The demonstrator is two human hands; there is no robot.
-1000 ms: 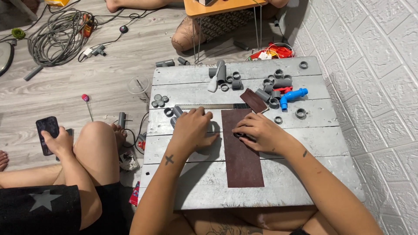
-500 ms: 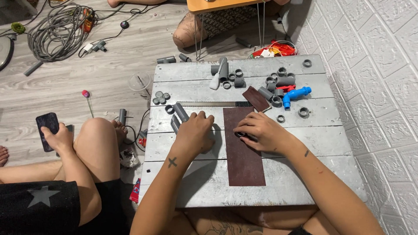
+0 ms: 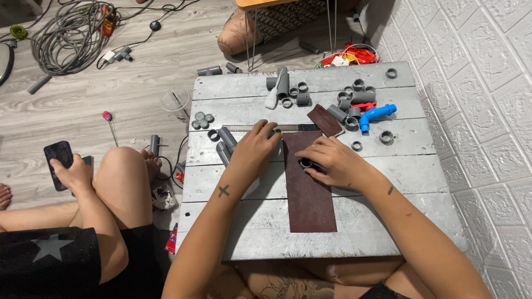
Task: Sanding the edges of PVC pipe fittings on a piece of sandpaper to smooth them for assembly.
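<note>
Sitting at the far left, on the grey plank floor: another person, one hand (image 3: 71,173) around a dark phone (image 3: 58,156), bent knee close to the low table. Lying further right, at the table's left edge: short grey pipe pieces (image 3: 226,144), smooth and round, and a few flat grey caps (image 3: 201,119). Resting beside them, the left hand (image 3: 254,152), fingers bent and pressing down at the left edge of the long sandpaper strip (image 3: 307,194); holding nothing, only pinning the sheet flat. Dark red-brown, rough and matt, this strip, laid on the silver-painted wooden table (image 3: 388,232), running from mid table toward the near edge. Closing on a small grey pipe ring (image 3: 306,163), the right hand (image 3: 331,161), fingertips gripping it, with its end against the abrasive, near the strip's far end. Judging from this, sanding of one ring in progress. Waiting further right and far: many grey rings and fittings (image 3: 354,97), a blue elbow (image 3: 375,115), a smaller sandpaper piece (image 3: 325,119); cannot tell which are already smoothed.
</note>
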